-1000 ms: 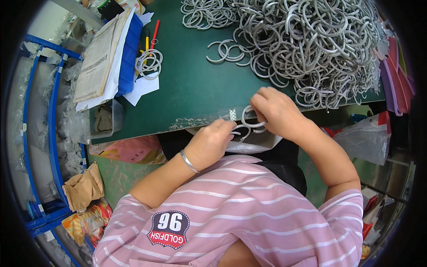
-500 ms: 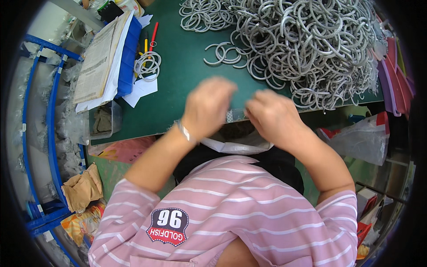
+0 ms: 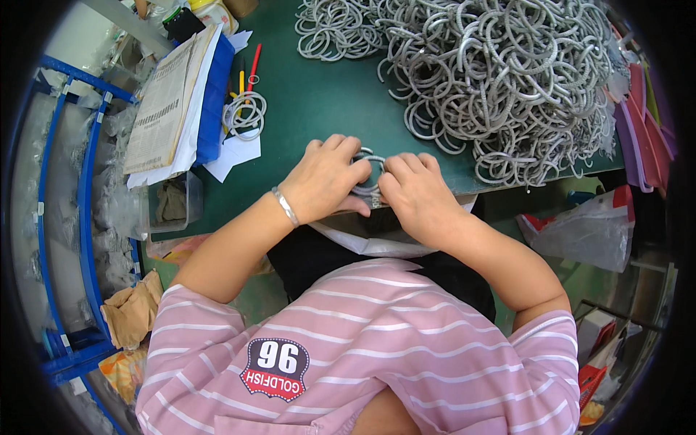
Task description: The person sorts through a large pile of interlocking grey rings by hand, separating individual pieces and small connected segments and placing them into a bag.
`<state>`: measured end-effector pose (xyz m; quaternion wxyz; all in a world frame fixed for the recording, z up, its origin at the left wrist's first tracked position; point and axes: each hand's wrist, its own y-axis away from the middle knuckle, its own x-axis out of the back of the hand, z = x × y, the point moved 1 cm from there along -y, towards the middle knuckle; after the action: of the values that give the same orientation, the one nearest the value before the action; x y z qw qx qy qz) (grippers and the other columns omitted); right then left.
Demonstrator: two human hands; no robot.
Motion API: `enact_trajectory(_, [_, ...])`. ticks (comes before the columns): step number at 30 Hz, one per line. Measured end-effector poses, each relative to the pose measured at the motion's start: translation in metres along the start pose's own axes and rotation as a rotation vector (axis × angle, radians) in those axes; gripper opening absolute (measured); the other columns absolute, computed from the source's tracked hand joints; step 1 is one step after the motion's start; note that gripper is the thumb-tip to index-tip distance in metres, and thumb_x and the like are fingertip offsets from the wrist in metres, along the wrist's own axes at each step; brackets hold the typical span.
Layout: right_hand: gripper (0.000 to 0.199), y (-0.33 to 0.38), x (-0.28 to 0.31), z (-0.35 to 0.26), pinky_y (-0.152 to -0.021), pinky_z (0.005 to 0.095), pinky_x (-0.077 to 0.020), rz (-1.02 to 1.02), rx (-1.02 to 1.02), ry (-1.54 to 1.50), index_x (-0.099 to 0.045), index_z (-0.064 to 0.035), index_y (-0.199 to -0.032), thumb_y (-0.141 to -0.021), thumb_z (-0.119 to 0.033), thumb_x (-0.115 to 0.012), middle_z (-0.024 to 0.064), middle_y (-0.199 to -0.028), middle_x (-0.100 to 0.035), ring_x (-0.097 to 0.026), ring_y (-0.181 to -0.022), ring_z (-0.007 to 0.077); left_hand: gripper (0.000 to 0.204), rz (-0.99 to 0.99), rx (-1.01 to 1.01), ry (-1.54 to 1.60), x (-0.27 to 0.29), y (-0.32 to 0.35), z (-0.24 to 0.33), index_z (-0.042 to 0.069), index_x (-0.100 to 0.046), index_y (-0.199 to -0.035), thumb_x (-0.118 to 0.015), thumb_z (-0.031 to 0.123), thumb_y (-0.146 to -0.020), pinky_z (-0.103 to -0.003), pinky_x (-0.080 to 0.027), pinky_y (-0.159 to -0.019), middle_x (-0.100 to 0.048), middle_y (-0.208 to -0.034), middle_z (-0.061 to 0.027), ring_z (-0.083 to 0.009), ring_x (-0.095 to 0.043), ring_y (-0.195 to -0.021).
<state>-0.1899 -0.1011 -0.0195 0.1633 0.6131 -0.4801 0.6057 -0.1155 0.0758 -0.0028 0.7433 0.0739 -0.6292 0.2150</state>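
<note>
At the table's near edge, several grey open rings (image 3: pixel 373 161), bangle-like, are bunched between my two hands. My left hand (image 3: pixel 326 177) is closed around their left side, thumb toward me. On their right side my right hand (image 3: pixel 419 190) pinches with curled fingers. The fingers cover much of these rings, so how many there are cannot be seen. Beyond my right hand rises a big tangled heap of the same grey rings (image 3: pixel 500 80), with a smaller cluster (image 3: pixel 337 32) at its far left.
On the green table (image 3: pixel 312 94), a few pale rings (image 3: pixel 245 114) lie by red and yellow-handled tools (image 3: pixel 254 67). Left of them, papers (image 3: pixel 163 109) lean on a blue bin (image 3: pixel 212 109) beside a clear tub (image 3: pixel 194 203). Pink and purple sheets (image 3: pixel 638 130) stand right; a plastic bag (image 3: pixel 591 228) hangs below.
The loose rings left of the heap are gone from that spot, and rings now show between my hands. My hands, blurred before, have settled lower at the table's edge.
</note>
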Motion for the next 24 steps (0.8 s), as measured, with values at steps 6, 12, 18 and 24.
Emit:
enact_trajectory(6, [0.009,-0.004,0.005,0.01,-0.062,0.0438,-0.045,0.207,-0.348,-0.413,-0.05,-0.0025,-0.09,-0.086,-0.009,-0.056,0.0163,-0.073,-0.057,-0.057,-0.069,0.0364,0.022,0.327,0.205,0.411,-0.011,0.013,-0.003,0.001,-0.057,-0.095,-0.066,0.001,-0.075,-0.032,-0.048,-0.067,-0.056,-0.081,-0.0118,-0.0282,-0.057,-0.074])
enact_trajectory(12, [0.03,-0.009,0.0,0.017,-0.069,0.0422,-0.048,0.161,-0.451,-0.431,-0.051,-0.0024,-0.109,-0.084,-0.014,-0.06,0.018,-0.085,-0.057,-0.058,-0.08,0.0372,0.03,0.375,0.394,0.379,-0.02,0.015,-0.001,0.0,-0.058,-0.103,-0.069,0.008,-0.076,-0.03,-0.047,-0.064,-0.055,-0.083,-0.0112,-0.0257,-0.057,-0.071])
enact_trajectory(18, [0.043,-0.008,-0.002,0.004,-0.075,0.0418,-0.0478,-0.004,-0.41,-0.431,-0.047,-0.004,-0.112,-0.076,-0.016,-0.068,0.0175,-0.101,-0.052,-0.056,-0.09,0.0378,0.03,0.21,0.489,0.353,-0.014,0.014,0.011,0.0,-0.056,-0.091,-0.075,0.006,-0.069,-0.029,-0.045,-0.059,-0.052,-0.081,-0.0092,-0.0208,-0.052,-0.063])
enact_trajectory(24, [0.047,0.02,0.015,0.006,-0.073,0.0414,-0.0475,-0.068,-0.375,-0.549,-0.047,-0.0034,-0.111,-0.072,-0.014,-0.07,0.0176,-0.103,-0.048,-0.055,-0.087,0.0368,0.028,0.551,0.132,0.427,-0.038,0.007,0.038,0.002,-0.055,-0.086,-0.073,-0.004,-0.066,-0.031,-0.048,-0.06,-0.055,-0.085,-0.0113,-0.024,-0.056,-0.07])
